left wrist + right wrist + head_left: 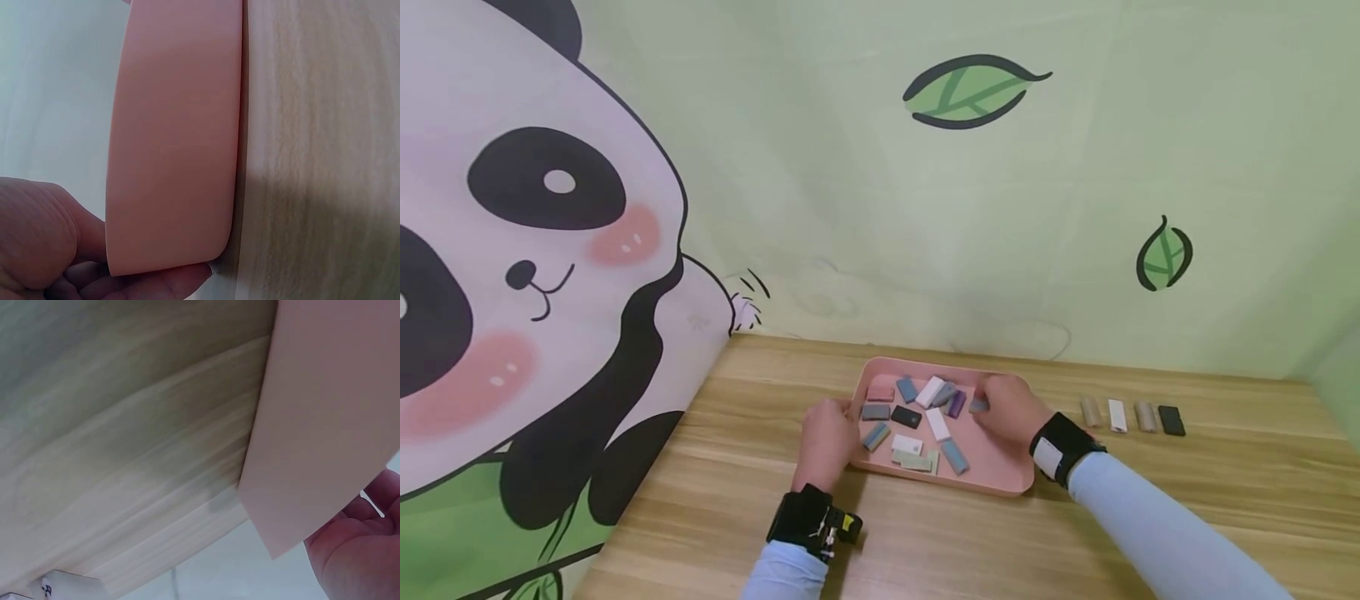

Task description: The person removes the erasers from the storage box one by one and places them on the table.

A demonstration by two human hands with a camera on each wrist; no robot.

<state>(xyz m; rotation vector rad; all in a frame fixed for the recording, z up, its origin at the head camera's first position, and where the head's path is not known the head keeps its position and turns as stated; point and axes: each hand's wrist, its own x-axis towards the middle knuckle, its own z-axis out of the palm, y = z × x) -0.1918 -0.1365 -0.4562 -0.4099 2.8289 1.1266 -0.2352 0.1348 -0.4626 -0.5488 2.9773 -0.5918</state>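
Pinching a small grey-blue block [979, 405] inside the pink tray [992, 460], the right hand [1011, 410] looks mid-pick while the left hand [827, 439] grips the tray's opposite end, and next calls, I'd say, for lifting clear of the loose blocks [937, 425] left of the pinch.

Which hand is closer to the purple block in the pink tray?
Right. The right hand is over the pink tray, just beside the purple block; the left hand is farther off, at the tray's left edge.
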